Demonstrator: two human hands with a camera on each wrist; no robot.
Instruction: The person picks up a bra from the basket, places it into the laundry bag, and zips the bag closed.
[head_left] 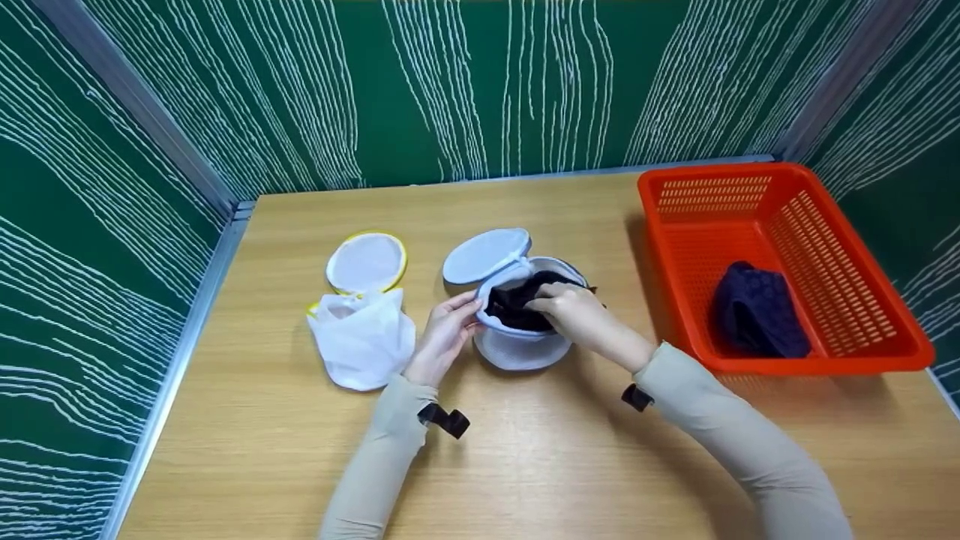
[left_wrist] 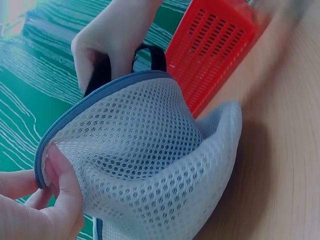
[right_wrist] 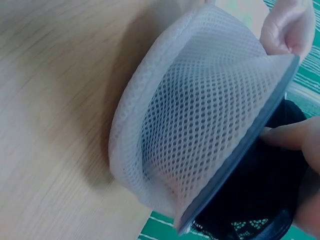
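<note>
Here, the blue-rimmed bag (head_left: 523,352) on the table (head_left: 247,450) is being pinched at its edge by the left hand (head_left: 444,336) while black cloth (head_left: 511,306) is being gripped in the bag's mouth by the right hand (head_left: 574,312).

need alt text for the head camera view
A person's left hand holds an open mesh bag by its rim; the right hand grips black cloth in its opening. On the wooden table, a white bag with yellow trim lies left, a red basket with dark blue cloth right.
</note>
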